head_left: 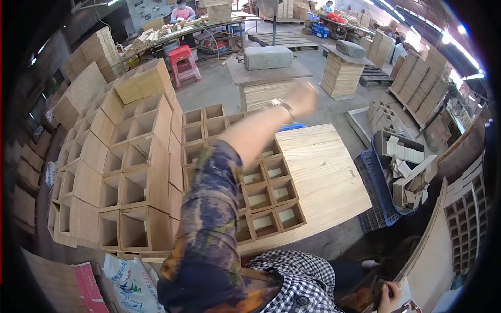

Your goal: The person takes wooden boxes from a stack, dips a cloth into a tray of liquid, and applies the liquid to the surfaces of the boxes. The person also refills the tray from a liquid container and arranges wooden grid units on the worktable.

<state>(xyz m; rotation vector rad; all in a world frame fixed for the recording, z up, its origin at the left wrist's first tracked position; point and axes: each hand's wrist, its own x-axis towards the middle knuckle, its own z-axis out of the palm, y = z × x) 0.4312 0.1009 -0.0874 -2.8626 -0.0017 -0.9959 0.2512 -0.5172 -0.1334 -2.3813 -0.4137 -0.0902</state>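
My left arm, in a camouflage sleeve, stretches over a grid of small open wooden boxes. Smeared by motion, my left hand is above the floor side of a light wooden board, near a stack of thin sheets; its fingers cannot be made out. At the bottom right, my right hand has its fingers bent round a dark brown piece that is mostly hidden. A checkered cloth covers my front.
Tall stacked wooden boxes rise on the left. A blue crate and a bin of wood scraps stand right. Behind are a red stool, a grey block and a person at a bench.
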